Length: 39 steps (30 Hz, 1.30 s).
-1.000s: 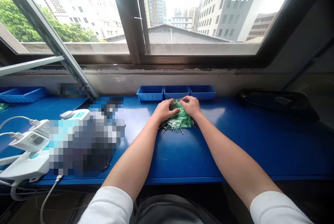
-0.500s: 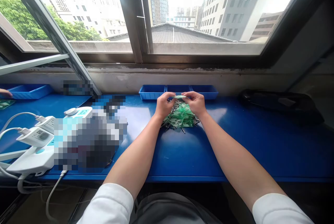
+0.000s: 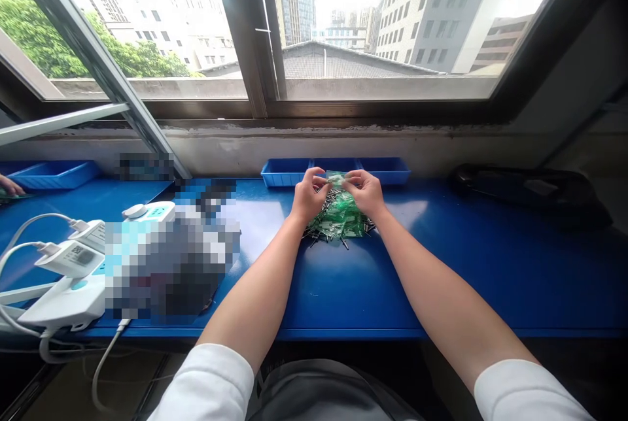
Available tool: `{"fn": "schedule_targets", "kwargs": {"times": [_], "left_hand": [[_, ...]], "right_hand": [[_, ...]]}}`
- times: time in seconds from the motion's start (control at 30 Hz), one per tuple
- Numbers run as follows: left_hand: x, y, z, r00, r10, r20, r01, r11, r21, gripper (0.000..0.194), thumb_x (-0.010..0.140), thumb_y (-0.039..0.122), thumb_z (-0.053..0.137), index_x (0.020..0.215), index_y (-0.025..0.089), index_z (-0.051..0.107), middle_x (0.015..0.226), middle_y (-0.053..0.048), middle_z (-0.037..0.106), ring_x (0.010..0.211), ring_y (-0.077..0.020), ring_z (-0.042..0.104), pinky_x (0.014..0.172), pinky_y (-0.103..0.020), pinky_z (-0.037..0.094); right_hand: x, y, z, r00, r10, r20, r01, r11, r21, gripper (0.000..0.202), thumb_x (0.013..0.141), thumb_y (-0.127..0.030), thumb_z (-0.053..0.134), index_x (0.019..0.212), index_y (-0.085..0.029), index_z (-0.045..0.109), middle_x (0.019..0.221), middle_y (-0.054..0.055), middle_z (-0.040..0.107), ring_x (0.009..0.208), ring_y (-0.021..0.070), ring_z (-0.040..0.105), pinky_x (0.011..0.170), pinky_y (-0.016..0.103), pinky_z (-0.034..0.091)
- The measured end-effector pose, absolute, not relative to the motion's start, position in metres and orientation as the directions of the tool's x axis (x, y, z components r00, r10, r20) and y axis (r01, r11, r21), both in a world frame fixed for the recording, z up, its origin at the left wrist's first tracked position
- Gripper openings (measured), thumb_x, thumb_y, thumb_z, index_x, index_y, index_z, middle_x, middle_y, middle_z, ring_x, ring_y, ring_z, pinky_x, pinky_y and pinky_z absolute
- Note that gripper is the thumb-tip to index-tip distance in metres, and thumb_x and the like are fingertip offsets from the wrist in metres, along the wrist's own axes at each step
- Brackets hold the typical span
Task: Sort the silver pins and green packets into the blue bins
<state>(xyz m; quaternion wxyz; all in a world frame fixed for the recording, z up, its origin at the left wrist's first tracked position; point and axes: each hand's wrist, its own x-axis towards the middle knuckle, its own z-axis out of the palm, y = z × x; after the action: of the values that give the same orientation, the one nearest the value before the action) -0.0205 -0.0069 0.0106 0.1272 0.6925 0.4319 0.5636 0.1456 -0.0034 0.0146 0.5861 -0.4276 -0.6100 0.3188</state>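
Note:
A small translucent green plastic bag is stretched between my two hands at the far side of the pile. My left hand pinches its left edge, and my right hand pinches the right edge. Something whitish shows in the bag, too small to make out. Under and in front of my hands lies a heap of similar green bags, mixed with many thin dark and silvery metal pieces that look like pins or screws. My fingertips partly hide the bag's edges.
Behind my hands stands a blue three-compartment tray. To the left are a white power strip with plugs and cables, and a blurred patch. A dark object lies at right. Far left, another person's hand is beside another blue tray.
The green bag has tipped upright, so its face now shows instead of a thin edge. Both my hands stay in nearly the same place. The other person's hand at far left has shifted slightly.

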Motion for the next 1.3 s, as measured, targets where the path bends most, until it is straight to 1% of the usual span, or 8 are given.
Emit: {"fn": "schedule_targets", "kwargs": {"times": [0.1,0.2,0.47,0.57,0.7,0.9,1.1,1.3], "left_hand": [[-0.018,-0.005,0.008,0.048,0.724,0.688,0.454,-0.629,0.63,0.019,0.082,0.024,0.061,0.1,0.023,0.055,0.076,0.003,0.065,0.066,-0.0108,0.059,0.065,-0.024,0.048],[-0.019,-0.002,0.01,0.097,0.667,0.739,0.49,-0.678,0.548,0.004,0.085,0.023,0.057,0.086,0.02,0.06,0.083,-0.002,0.066,0.073,-0.0128,0.059,0.07,-0.026,0.049],[-0.034,0.006,0.017,-0.201,0.686,0.7,0.475,-0.557,0.681,0.021,0.082,0.028,0.06,0.099,0.018,0.069,0.094,-0.007,0.068,0.072,-0.0137,0.061,0.072,-0.029,0.052],[-0.041,0.013,0.015,-0.242,0.727,0.642,0.504,-0.471,0.724,0.033,0.08,0.028,0.06,0.111,0.019,0.067,0.109,-0.009,0.067,0.085,-0.0177,0.062,0.084,-0.033,0.051],[-0.052,0.03,0.008,-0.286,0.775,0.564,0.546,-0.352,0.76,0.047,0.074,0.028,0.062,0.121,0.025,0.063,0.121,-0.008,0.064,0.117,-0.0277,0.052,0.104,-0.046,0.037],[-0.059,0.04,0.001,-0.299,0.88,0.369,0.56,-0.151,0.815,0.062,0.068,0.036,0.068,0.128,0.029,0.055,0.119,-0.011,0.062,0.122,-0.0351,0.049,0.1,-0.054,0.038],[-0.05,0.022,0.015,-0.247,0.865,0.436,0.62,-0.205,0.757,0.049,0.071,0.032,0.065,0.119,0.025,0.059,0.133,-0.012,0.055,0.126,-0.0369,0.044,0.101,-0.058,0.035],[-0.04,0.005,0.018,-0.071,0.852,0.519,0.745,-0.301,0.595,0.025,0.078,0.029,0.058,0.098,0.023,0.071,0.111,-0.007,0.069,0.11,-0.0287,0.058,0.099,-0.045,0.042]], "right_hand": [[0.144,-0.004,0.015,0.062,0.903,0.425,0.148,0.413,-0.899,0.05,0.07,-0.041,0.07,0.112,-0.019,0.055,0.076,0.003,0.07,0.062,0.0159,0.06,0.059,0.031,0.046],[0.144,-0.005,0.016,0.097,0.9,0.426,0.196,0.403,-0.894,0.058,0.072,-0.04,0.067,0.122,-0.018,0.049,0.076,0.003,0.07,0.067,0.0179,0.062,0.065,0.033,0.048],[0.149,-0.008,0.015,0.096,0.883,0.459,0.394,0.39,-0.832,0.044,0.073,-0.034,0.06,0.114,-0.018,0.057,0.08,0.003,0.07,0.076,0.0202,0.063,0.075,0.036,0.049],[0.149,-0.011,0.017,0.087,0.832,0.548,0.536,0.424,-0.73,0.027,0.075,-0.029,0.056,0.099,-0.019,0.064,0.084,0.005,0.071,0.089,0.0231,0.061,0.08,0.037,0.048],[0.147,-0.014,0.02,0.062,0.809,0.585,0.606,0.435,-0.666,0.019,0.077,-0.025,0.052,0.089,-0.02,0.066,0.087,0.006,0.071,0.095,0.0239,0.059,0.086,0.037,0.047],[0.146,-0.015,0.02,0.02,0.826,0.563,0.616,0.434,-0.658,0.019,0.078,-0.024,0.053,0.091,-0.02,0.067,0.087,0.005,0.071,0.094,0.0234,0.059,0.087,0.037,0.047],[0.147,-0.013,0.017,-0.02,0.832,0.554,0.637,0.438,-0.634,0.021,0.079,-0.026,0.053,0.092,-0.019,0.068,0.089,0.006,0.071,0.095,0.0233,0.058,0.086,0.036,0.046],[0.144,-0.016,0.015,-0.126,0.864,0.487,0.814,0.371,-0.448,0.041,0.078,-0.046,0.059,0.106,-0.018,0.068,0.107,0.011,0.068,0.108,0.03,0.051,0.093,0.043,0.039]]}}
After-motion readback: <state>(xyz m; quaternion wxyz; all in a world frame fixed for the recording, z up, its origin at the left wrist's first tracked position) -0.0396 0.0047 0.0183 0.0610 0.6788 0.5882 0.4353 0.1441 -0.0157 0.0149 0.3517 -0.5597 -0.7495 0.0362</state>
